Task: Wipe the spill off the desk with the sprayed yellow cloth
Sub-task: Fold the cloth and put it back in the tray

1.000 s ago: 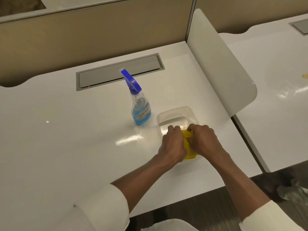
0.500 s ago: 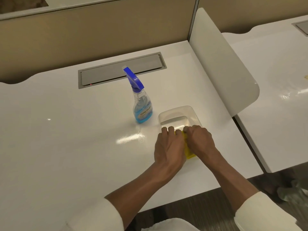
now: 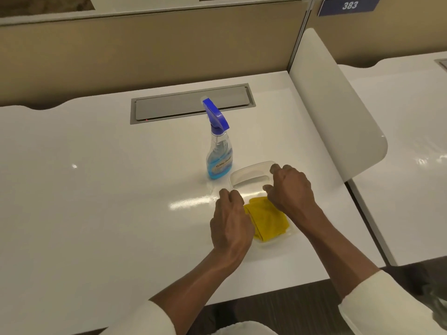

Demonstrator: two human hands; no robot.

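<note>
Yellow cloth (image 3: 267, 220) lies folded in the near end of a clear plastic tray (image 3: 251, 168) on the white desk (image 3: 96, 201). Left hand (image 3: 231, 222) is loosely curled beside the cloth at the tray's left rim; right hand (image 3: 290, 189) hovers over the tray, fingers bent, gripping nothing I can make out. The 2 hands are apart. Spray bottle (image 3: 219, 153) stands upright just beyond the tray. Risks: light tray sliding or tipping as the cloth is pulled out; an elbow knocking the bottle; no spill is clearly visible, so the wipe could miss it.
</note>
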